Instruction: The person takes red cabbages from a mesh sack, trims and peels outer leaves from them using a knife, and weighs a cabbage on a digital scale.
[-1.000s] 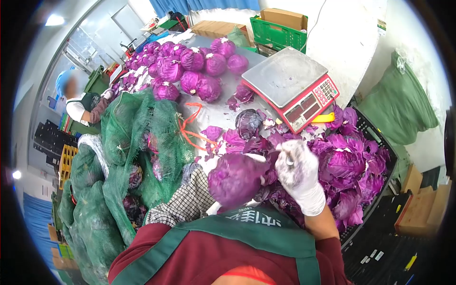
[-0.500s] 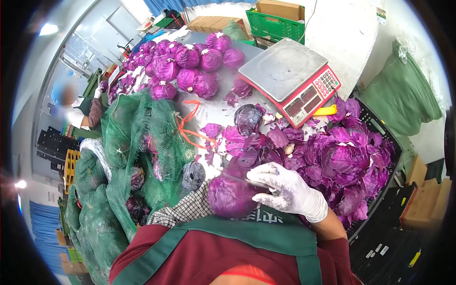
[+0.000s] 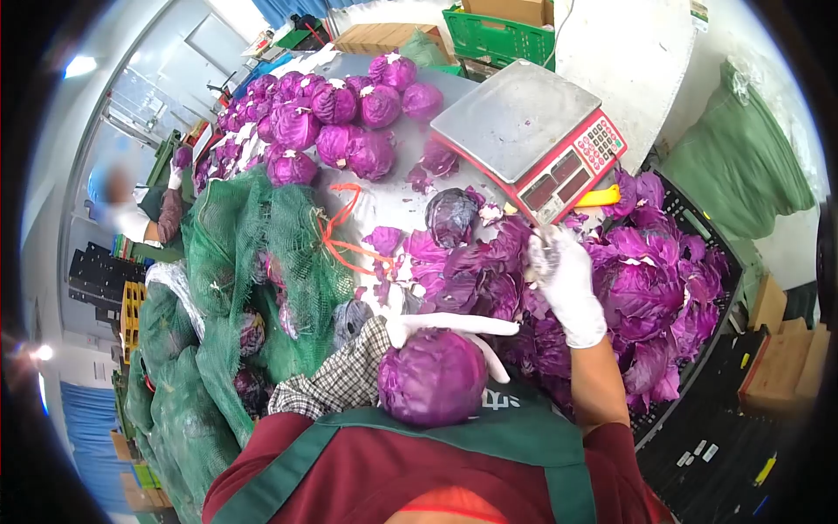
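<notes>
A trimmed purple cabbage [image 3: 433, 377] rests against the apron, with my left hand [image 3: 454, 327] in a white glove wrapped over its top and far side. To the right, my right hand [image 3: 559, 278], also gloved, is raised over loose leaves below the scale; its fingers are bunched, and what they hold is too small to name. Loose purple leaves [image 3: 471, 279] lie on the table beyond the held cabbage. A darker cabbage [image 3: 451, 217] sits among them, and another dark one [image 3: 352, 321] is beside my checked left sleeve.
A red scale [image 3: 524, 131] stands ahead, with a yellow handle [image 3: 599, 196] beside it. Cabbages [image 3: 336, 103] are piled at the back left. Green net sacks [image 3: 218, 253] fill the left. A black crate [image 3: 729, 301] full of leaves is at right. Another person [image 3: 131, 214] stands far left.
My right hand came to the cabbage, then moved away up and right towards the scale. The cabbage has turned, and my left hand's fingers now show over it. The other person's arm has lifted a cabbage.
</notes>
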`<state>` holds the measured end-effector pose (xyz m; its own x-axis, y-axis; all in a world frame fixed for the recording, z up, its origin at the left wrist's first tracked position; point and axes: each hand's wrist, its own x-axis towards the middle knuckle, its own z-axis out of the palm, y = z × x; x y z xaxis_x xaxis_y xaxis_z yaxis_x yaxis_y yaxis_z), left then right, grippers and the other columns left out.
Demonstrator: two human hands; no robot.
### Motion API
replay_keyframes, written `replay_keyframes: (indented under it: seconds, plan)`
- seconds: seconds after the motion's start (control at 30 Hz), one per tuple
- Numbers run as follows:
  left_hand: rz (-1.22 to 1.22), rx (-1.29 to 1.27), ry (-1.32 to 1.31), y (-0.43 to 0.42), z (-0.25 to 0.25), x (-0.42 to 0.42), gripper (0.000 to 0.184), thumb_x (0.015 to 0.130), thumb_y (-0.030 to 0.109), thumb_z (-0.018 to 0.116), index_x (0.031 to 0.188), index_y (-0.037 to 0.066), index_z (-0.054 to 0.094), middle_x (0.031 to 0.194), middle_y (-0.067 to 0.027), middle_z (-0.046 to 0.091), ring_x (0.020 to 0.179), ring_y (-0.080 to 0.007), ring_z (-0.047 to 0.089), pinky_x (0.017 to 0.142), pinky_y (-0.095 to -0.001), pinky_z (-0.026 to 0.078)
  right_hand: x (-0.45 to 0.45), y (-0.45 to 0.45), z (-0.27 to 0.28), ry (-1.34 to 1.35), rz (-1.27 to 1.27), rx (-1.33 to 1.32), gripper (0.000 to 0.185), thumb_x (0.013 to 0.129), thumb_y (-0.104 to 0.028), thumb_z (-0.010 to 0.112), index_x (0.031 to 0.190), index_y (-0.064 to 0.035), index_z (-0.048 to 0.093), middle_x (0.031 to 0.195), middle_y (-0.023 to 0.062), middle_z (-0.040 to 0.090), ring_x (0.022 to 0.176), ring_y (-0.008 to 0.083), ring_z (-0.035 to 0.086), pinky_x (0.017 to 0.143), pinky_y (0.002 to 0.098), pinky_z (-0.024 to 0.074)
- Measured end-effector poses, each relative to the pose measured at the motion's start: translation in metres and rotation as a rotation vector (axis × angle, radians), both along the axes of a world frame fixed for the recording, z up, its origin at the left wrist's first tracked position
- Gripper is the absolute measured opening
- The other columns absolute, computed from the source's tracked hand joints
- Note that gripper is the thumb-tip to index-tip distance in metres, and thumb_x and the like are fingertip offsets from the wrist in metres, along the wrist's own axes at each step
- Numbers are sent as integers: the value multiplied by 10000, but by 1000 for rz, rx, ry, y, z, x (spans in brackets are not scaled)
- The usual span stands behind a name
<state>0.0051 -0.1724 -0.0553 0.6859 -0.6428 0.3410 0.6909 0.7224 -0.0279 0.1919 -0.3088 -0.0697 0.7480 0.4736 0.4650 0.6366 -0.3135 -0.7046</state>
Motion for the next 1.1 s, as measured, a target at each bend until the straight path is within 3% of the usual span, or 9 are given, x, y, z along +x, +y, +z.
replay_keyframes:
  seconds: [0.13,0.23,0.33,0.47,0.67,0.7,0.8,0.93,1.1]
  plan:
    - [142,56,179,21,-6,-5,966,813,565,622,1447,-29,201,1362,-353,380,1234,-402,479,997,-445,452,0,-49,-5,265,78,300,242,891,-61,610,1120,16,594,919,94,646,611,187,606,569,289,501]
    - [462,477,224,62,-22,36,754,821,513,618,1357,25,410,1354,-230,446,1231,-393,453,1037,-538,362,-16,-74,11,840,65,552,213,927,-93,590,1122,-7,601,929,32,658,564,35,504,495,193,405]
    - [849,960,456,77,71,130,593,876,409,586,1308,21,467,1251,-176,556,1099,-310,573,953,-496,453,-23,-71,19,810,71,519,198,940,-117,584,1105,-11,605,894,17,669,556,14,484,490,170,389]
    - [1159,1755,-4,118,64,260,519,822,324,706,1200,-7,575,1107,-131,639,963,-210,627,887,-345,490,-35,-67,21,924,95,573,200,939,-117,587,1103,-5,604,886,15,670,564,13,489,505,166,403]
    - [355,2439,-130,139,103,320,725,843,602,567,1267,17,520,1207,-143,579,1063,-222,557,888,-377,472,-36,-79,21,1023,93,467,205,922,-86,590,1100,14,602,902,29,682,580,14,506,525,163,420]
    - [543,2408,-146,146,100,316,828,847,697,452,1346,37,443,1329,-154,495,1141,-252,500,951,-384,435,-34,-79,20,1025,114,460,204,923,-87,589,1100,14,602,902,28,681,581,13,506,527,163,419]
    - [930,2369,-285,175,112,314,842,847,556,603,1408,-14,340,1411,-197,407,1286,-313,405,1080,-375,317,-28,-69,20,1055,180,480,202,926,-87,581,1100,13,602,902,26,680,585,15,504,534,168,417]
    - [984,2450,-471,172,139,294,856,817,382,713,1436,-27,284,1467,-226,328,1362,-314,320,1113,-384,273,-22,-54,24,1054,236,493,209,932,-74,556,1116,20,590,916,32,680,597,26,496,552,181,419]
    - [885,2535,-935,154,124,287,1095,631,450,837,1450,3,265,1482,-242,274,1392,-335,253,1137,-407,221,-22,-47,13,1062,268,536,219,942,-75,530,1128,28,581,940,42,676,607,30,492,562,185,418]
